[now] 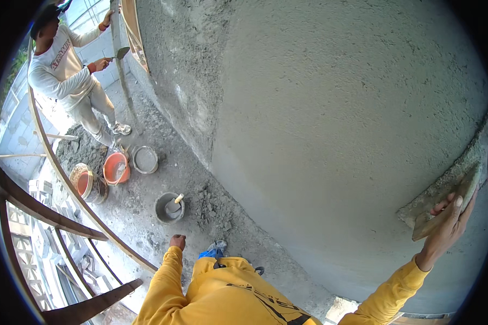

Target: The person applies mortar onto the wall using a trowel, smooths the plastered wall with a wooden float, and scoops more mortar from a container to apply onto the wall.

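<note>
Floating wet plaster on the grey wall (331, 108) is the step in hand: the wooden float (444, 208), at three o'clock, is grasped by the right hand (447, 227) and is best kept flat. The left hand (177, 241), loosely curled and empty, hangs near the mortar bucket (169, 208).

I see even, bright daylight across the grey plastered wall (336, 119), without glare and with only soft shadows. The upper left is overexposed behind a co-worker (65, 70). Fisheye distortion bows the wall and a curved rail (65, 179); a black vignette rings my view. Focus is acceptably sharp centrally, softer toward the rim.
</note>
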